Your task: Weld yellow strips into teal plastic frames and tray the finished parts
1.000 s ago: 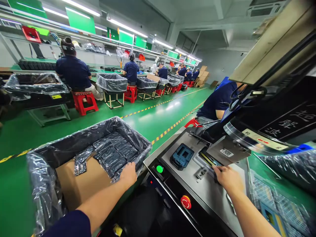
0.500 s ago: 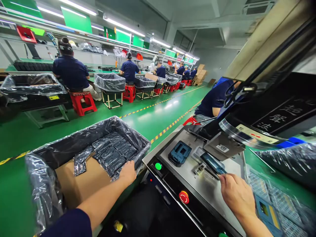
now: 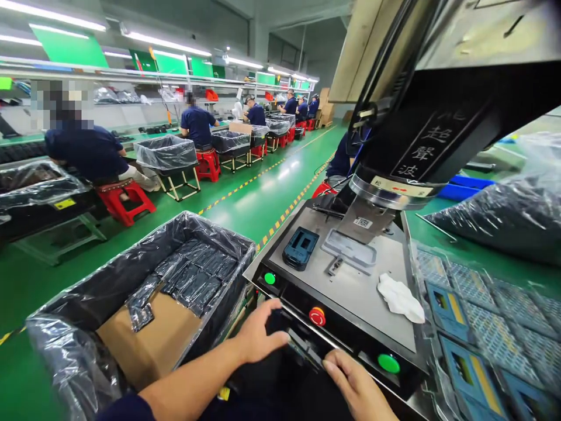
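A dark plastic panel [image 3: 302,345], seen nearly edge-on, is held low in front of the machine's front face. My right hand [image 3: 357,383] pinches its right end between thumb and fingers. At its left end my left hand [image 3: 256,333] has thumb and forefinger spread around the edge; the other fingers are hidden. On the metal bed lies a blue-black plastic housing [image 3: 300,248] with cut-out windows. Beside it a clear fixture [image 3: 349,251] has nothing in it, under the press head [image 3: 372,216]. A crumpled white cloth [image 3: 400,297] lies to the right.
A plastic-lined bin [image 3: 219,231] at left holds several bagged dark parts [image 3: 193,275] and cardboard. Clear trays [image 3: 495,327] with blue parts stand at right. Green buttons [image 3: 388,363] and a red stop button [image 3: 317,316] line the machine front. Co-workers [image 3: 85,146] sit along the far bench.
My right hand has drawn the panel off the fixture, down and left to the machine's front. My left hand has left the bin and come to the panel. The cloth has come into view.
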Tool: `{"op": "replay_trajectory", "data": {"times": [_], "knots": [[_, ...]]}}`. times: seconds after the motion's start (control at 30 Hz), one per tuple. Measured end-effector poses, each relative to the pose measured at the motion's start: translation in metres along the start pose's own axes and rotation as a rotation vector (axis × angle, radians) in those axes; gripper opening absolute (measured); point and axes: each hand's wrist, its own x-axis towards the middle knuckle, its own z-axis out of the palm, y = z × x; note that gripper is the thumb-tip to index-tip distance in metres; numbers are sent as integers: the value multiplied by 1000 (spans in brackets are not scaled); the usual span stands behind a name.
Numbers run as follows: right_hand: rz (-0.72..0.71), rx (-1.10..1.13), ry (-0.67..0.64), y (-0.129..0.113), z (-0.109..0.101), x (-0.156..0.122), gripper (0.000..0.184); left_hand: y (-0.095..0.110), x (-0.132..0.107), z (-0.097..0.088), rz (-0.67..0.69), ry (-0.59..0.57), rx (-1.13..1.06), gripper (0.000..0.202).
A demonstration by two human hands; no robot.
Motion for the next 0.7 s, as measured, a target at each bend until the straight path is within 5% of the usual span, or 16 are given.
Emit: {"op": "replay_trajectory", "data": {"times": [0.1, 0.23, 0.4, 0.7], "knots": [[100, 123, -43, 12, 16, 2, 51, 25, 0, 15, -29, -199, 28, 52], [115, 199, -2, 21, 27, 2, 45, 29, 3, 25, -223, -149, 109, 33], [144, 15, 53, 21, 33, 0, 40, 18, 2, 36, -274, -264, 32, 38], [89, -6, 175, 17, 37, -2, 33, 36, 9, 37, -378, -207, 47, 30]]}}
